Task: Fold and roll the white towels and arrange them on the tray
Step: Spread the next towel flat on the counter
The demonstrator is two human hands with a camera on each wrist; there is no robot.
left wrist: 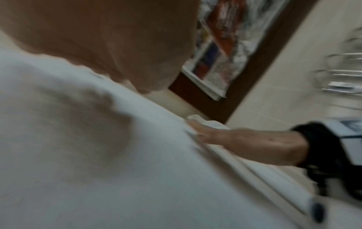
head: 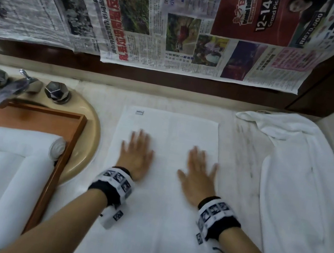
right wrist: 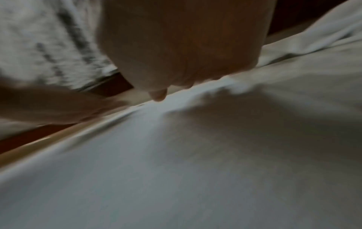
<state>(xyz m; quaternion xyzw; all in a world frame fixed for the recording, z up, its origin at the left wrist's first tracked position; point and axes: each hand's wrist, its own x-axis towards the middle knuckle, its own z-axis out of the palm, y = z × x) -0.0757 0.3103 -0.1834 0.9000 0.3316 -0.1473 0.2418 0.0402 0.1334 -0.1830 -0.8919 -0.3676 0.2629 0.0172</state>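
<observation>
A white towel lies folded into a long flat strip on the counter, a small label at its far left corner. My left hand and right hand both lie flat on it, palms down with fingers spread, blurred by motion. At the left, a wooden tray holds several rolled white towels. In the left wrist view my left hand fills the top above the towel, with my right hand flat beyond it. The right wrist view shows my right hand over the towel.
The tray sits across a beige sink with a chrome tap and two dark knobs. A loose white towel lies spread at the right on the counter. Newspaper covers the wall behind.
</observation>
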